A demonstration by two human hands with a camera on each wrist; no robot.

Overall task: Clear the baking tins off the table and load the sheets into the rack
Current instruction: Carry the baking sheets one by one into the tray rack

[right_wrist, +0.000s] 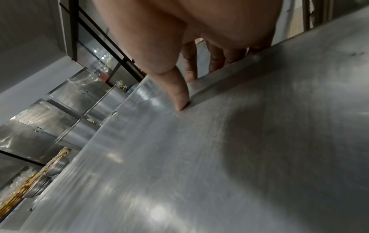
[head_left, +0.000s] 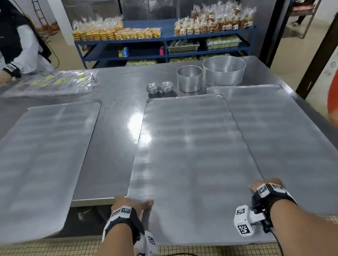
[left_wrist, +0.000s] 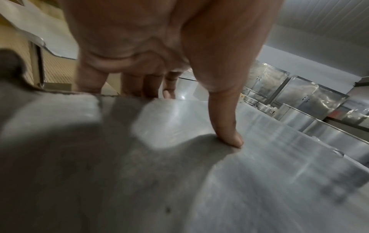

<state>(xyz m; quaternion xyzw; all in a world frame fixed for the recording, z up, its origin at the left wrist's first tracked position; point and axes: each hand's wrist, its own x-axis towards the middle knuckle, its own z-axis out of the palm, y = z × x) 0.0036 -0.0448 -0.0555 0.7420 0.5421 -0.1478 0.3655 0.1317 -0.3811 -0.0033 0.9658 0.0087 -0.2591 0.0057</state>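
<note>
middle baking sheet (head_left: 193, 157) gripped at both long edges near its front end: left hand (head_left: 129, 206) and right hand (head_left: 266, 185) each pinch it, thumb (left_wrist: 229, 134) pressed on top and fingers (left_wrist: 137, 85) curled under the edge. the sheet overhangs the front of the steel surface (head_left: 116, 85) and overlaps the right sheet (head_left: 286, 126). to do this step well, keep both grips level and matched, raise the near end only enough to clear the neighbouring sheet, and draw it straight back so the wide panel neither flexes nor drags against the tins. the sheet is a large, thin, rimmed rectangle of dull brushed metal with rounded corners and faint banded marks. a left sheet (head_left: 31, 168) lies apart; round tins (head_left: 223, 70) and small tins (head_left: 152, 88) stand just beyond. the rack is not in view.
</note>
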